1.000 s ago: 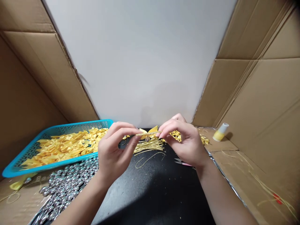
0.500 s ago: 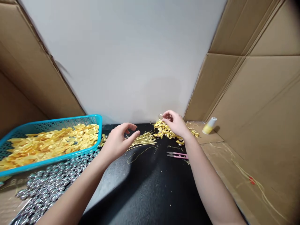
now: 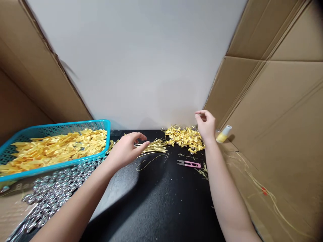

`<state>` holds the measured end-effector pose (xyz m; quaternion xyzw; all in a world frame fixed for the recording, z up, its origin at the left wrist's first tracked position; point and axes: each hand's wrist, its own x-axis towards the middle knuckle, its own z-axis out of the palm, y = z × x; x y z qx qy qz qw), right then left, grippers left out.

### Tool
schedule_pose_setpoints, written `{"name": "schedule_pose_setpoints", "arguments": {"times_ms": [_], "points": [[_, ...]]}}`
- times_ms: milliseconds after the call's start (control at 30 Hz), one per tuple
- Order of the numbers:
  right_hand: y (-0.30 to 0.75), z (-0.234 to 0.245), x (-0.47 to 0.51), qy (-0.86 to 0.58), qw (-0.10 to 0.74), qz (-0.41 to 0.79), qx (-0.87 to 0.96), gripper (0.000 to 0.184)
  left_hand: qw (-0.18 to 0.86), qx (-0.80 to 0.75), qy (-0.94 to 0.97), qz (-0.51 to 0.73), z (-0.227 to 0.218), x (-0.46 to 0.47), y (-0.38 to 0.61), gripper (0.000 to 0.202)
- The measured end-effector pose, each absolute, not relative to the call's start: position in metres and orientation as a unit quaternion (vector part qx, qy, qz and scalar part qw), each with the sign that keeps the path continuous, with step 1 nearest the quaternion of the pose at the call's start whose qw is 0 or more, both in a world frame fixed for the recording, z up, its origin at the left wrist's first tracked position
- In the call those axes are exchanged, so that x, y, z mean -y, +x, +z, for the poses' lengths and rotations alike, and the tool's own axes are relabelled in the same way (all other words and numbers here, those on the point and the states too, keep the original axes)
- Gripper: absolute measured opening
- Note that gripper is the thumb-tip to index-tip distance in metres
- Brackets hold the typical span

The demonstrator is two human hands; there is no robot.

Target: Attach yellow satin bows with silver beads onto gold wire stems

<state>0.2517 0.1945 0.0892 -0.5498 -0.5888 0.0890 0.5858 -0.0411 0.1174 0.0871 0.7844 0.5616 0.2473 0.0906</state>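
Note:
My left hand (image 3: 130, 146) hovers at the near left end of a bundle of gold wires (image 3: 155, 147), thumb and curled fingers apart, holding nothing I can see. Above the right end of a heap of yellow ribbon bows with silver beads (image 3: 185, 137), my right hand (image 3: 206, 124) is raised with thumb and forefinger pinched together. Whether something thin sits in that pinch is too small to tell. Pink-handled thread snips (image 3: 189, 164) lie on the black work surface (image 3: 161, 201), left of my right forearm. One loose curved wire (image 3: 148, 163) rests below the bundle.
A turquoise basket (image 3: 108, 134) of yellow ribbon bows stands at the left. Silver beads (image 3: 55, 191) spread in front of it. A yellow-and-white thread cone (image 3: 224, 134) stands at the right, near cardboard walls (image 3: 277, 101). Wire clippings (image 3: 203, 172) lie beside the snips.
My right hand has moved right and slightly up, away from the middle of the bow heap, uncovering more of it. My left hand stays nearly still. The view has shifted a little.

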Motion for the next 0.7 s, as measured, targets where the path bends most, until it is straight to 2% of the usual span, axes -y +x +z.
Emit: {"name": "schedule_pose_setpoints", "arguments": {"times_ms": [200,300,400,467,533,633,700], "points": [[0.244,0.133,-0.147,-0.418,0.716,0.031,0.558,0.007,0.075,-0.566,0.817,0.074,0.088,-0.109,-0.056,0.014],[0.236,0.152,-0.107,-0.366,0.746,-0.008,0.557,0.005,0.082,-0.552,0.828,0.051,0.075,-0.107,-0.049,0.009],[0.225,0.155,-0.072,-0.343,0.752,-0.042,0.561,0.005,0.067,-0.538,0.838,0.063,0.058,-0.101,-0.039,0.016],[0.22,0.143,-0.062,-0.342,0.686,-0.018,0.642,0.008,0.053,-0.534,0.84,0.08,0.043,-0.092,-0.036,0.019],[0.217,0.118,-0.063,-0.351,0.56,0.022,0.75,0.01,0.046,-0.534,0.839,0.094,0.026,-0.079,-0.039,0.026],[0.218,0.07,-0.078,-0.447,0.389,0.061,0.803,0.014,0.054,-0.53,0.84,0.104,0.001,-0.057,-0.045,0.05],[0.219,0.041,-0.089,-0.46,0.332,0.075,0.82,0.011,0.064,-0.527,0.841,0.104,-0.014,-0.044,-0.049,0.061]]}}
